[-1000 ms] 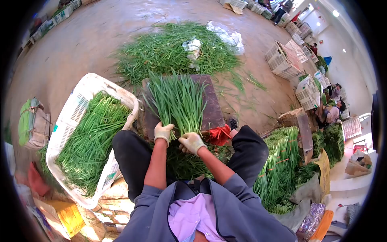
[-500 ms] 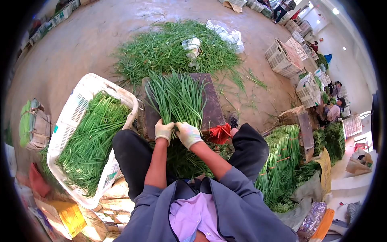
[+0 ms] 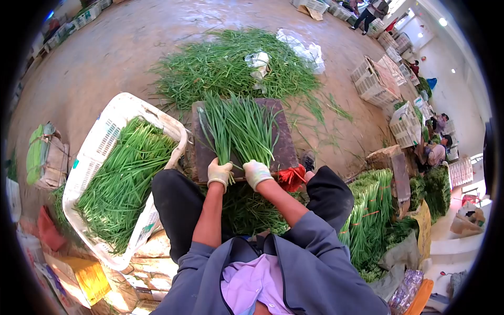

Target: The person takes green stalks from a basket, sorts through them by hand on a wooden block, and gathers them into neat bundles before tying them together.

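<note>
Long green garlic chives [image 3: 239, 126] lie over a dark, low block-like stand [image 3: 273, 118] in front of me, split into two bunches. My gloved left hand [image 3: 220, 172] is closed around the lower ends of the left bunch. Around the base of the right bunch, my gloved right hand [image 3: 256, 173] is also closed. A narrow gap separates the hands at the stand's near edge. Red ties [image 3: 292, 178] hang at the stand's right front corner, close to my right hand.
A white plastic crate [image 3: 126, 105] full of chives stands at my left. Beyond the stand, loose chives [image 3: 210, 68] and a white plastic bag [image 3: 304, 50] lie on the floor. Tied bunches [image 3: 370, 210] are stacked at my right. Several people are farther off among crates [image 3: 373, 81].
My hands, which were touching at the base of one bunch, have moved apart. The chives have parted into a left and a right bunch, one in each hand.
</note>
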A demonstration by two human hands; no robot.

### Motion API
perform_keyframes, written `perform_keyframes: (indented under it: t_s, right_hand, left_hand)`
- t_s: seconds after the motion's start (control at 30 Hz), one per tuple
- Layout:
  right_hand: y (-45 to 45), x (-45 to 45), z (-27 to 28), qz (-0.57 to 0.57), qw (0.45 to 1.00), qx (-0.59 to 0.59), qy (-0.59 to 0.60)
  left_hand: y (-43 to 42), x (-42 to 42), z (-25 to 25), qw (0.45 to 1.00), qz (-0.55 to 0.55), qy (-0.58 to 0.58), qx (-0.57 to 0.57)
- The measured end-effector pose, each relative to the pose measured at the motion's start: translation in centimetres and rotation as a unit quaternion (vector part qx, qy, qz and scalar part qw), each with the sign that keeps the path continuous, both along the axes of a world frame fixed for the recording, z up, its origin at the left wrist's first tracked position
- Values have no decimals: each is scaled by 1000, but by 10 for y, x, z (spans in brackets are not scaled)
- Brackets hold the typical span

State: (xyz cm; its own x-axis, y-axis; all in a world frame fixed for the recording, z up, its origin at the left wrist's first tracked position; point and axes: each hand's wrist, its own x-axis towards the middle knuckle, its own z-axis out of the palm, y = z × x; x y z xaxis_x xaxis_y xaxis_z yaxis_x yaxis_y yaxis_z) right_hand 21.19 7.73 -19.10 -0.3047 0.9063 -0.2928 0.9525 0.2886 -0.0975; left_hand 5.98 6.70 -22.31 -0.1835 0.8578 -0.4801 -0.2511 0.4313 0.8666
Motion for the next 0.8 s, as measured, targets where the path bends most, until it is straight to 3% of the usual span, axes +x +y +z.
perform_keyframes:
  t_s: [0.03, 0.07, 0.1, 0.13, 0.17, 0.23, 0.27, 0.3, 0.4, 0.57, 0.63, 0.7, 0.77, 0.8]
  right_hand:
    - [3, 12, 7, 18, 995, 3, 102]
    - [2, 18, 18, -75, 965, -67, 243]
    - [1, 24, 24, -167, 902, -134, 376]
    - [1, 30, 26, -182, 867, -134, 443]
    - [1, 33, 24, -183, 868, -131, 443]
    - [-4, 40, 20, -249, 770, -182, 559]
    - [-6, 41, 18, -256, 754, -190, 574]
    - [-8, 41, 15, -257, 753, -189, 575]
    - [-15, 33, 11, -239, 743, -197, 593]
    - [-22, 28, -1, -201, 823, -119, 519]
    - [-22, 28, -6, -110, 897, 9, 427]
    - [-20, 27, -3, -73, 904, 14, 422]
    - [-17, 23, 5, -45, 939, -20, 342]
    - [-15, 21, -2, -38, 955, -7, 295]
  left_hand:
    - [-1, -1, 0, 1000, 4, -1, -1]
    - [-1, -1, 4, 1000, 2, 7, -12]
    - [-1, -1, 3, 1000, -1, 15, -23]
    - [-1, -1, 3, 1000, 0, 14, -22]
    - [-1, 1, 1, 999, -14, 2, -35]
    - [-3, 8, -2, 998, -35, -9, -47]
    - [-6, 14, 0, 994, -22, -91, -55]
    - [-7, 16, 4, 983, -8, -172, -63]
    - [-4, 21, -16, 971, -86, -200, -96]
    - [-5, 25, -28, 973, -45, -191, -123]
    - [-5, 22, -17, 979, -38, -151, -131]
    - [-8, 20, -12, 982, -49, -131, -130]
    - [-7, 18, -7, 982, -98, -115, -109]
    - [-6, 22, -19, 980, -72, -162, -91]
